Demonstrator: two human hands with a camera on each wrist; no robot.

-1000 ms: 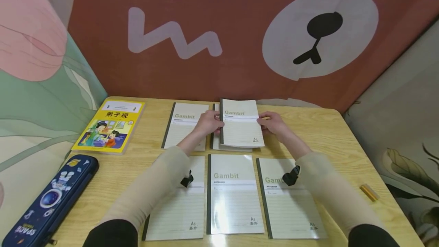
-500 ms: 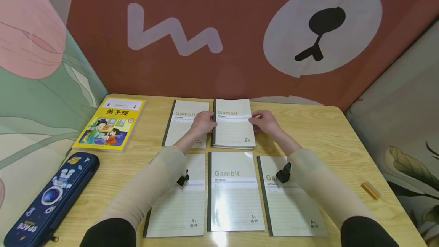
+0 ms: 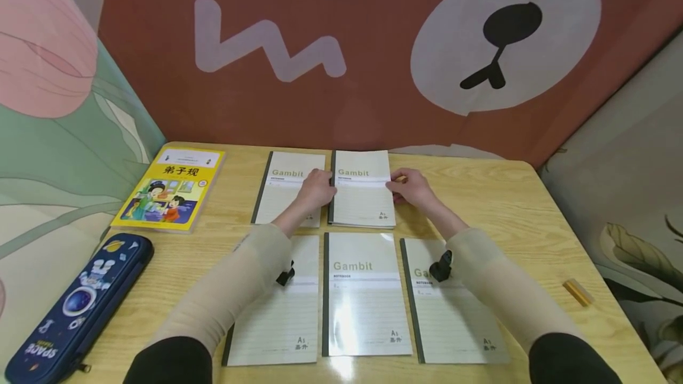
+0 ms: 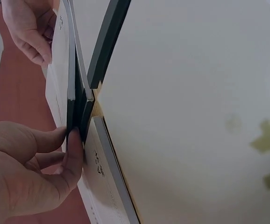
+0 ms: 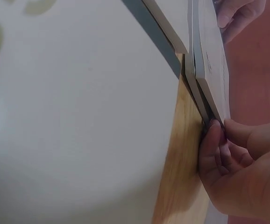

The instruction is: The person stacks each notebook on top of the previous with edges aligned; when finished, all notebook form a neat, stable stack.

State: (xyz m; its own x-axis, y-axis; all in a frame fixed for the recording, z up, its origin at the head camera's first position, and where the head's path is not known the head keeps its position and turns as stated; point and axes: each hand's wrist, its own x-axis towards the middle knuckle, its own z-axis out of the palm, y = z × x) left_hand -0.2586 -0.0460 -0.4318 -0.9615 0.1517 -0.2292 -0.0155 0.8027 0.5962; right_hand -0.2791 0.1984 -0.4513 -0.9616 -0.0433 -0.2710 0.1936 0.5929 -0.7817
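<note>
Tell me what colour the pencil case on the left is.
Dark navy pencil case with space-themed pictures, clearest in the head view.

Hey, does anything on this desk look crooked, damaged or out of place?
Nothing stands out. The notebooks lie in neat rows; both hands, left hand and right hand, grip the stacked notebooks.

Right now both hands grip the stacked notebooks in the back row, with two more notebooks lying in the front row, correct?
Not quite: the head view shows three notebooks in the front row, not two. The left hand and right hand do grip the stacked notebooks in the back row.
</note>
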